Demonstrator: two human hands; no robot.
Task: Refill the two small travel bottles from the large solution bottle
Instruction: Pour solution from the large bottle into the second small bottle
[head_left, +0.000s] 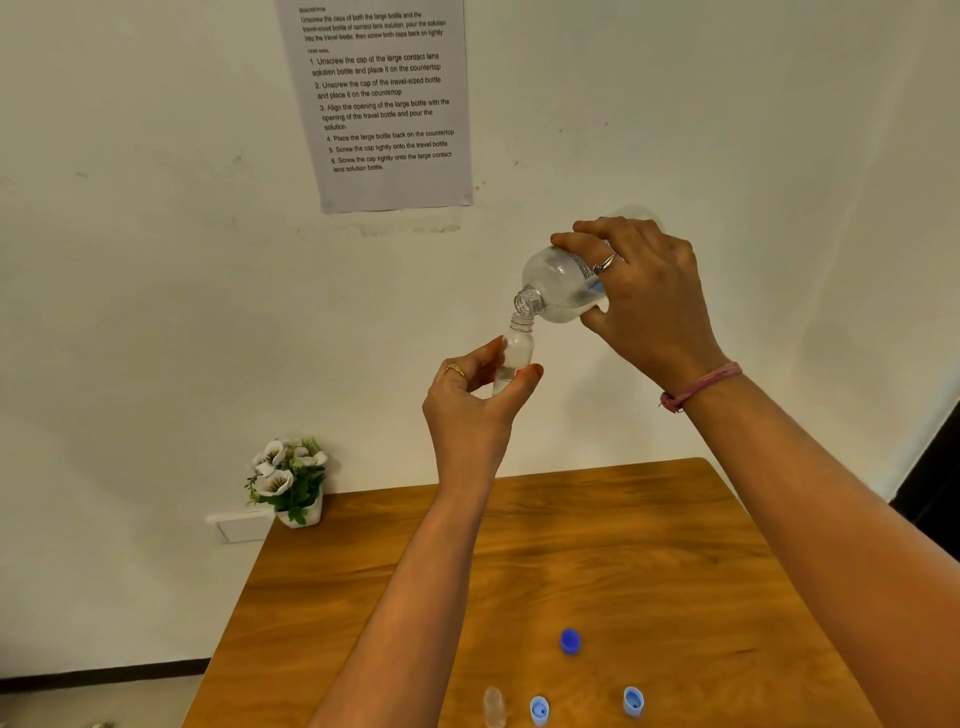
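Observation:
High above the table, my left hand (475, 400) pinches a small clear travel bottle (515, 353) upright, its neck uncapped. My right hand (644, 296) grips the large clear solution bottle (563, 283), tilted down to the left so its open threaded mouth touches the small bottle's neck. A second small travel bottle (493, 706) stands uncapped on the wooden table (623, 545) near the front edge. Two light blue caps (539, 710) (633, 701) and a dark blue cap (570, 640) lie on the table.
A small white pot of artificial flowers (288, 480) stands at the table's back left corner by the wall. A printed instruction sheet (382, 98) hangs on the white wall. A dark edge shows at far right.

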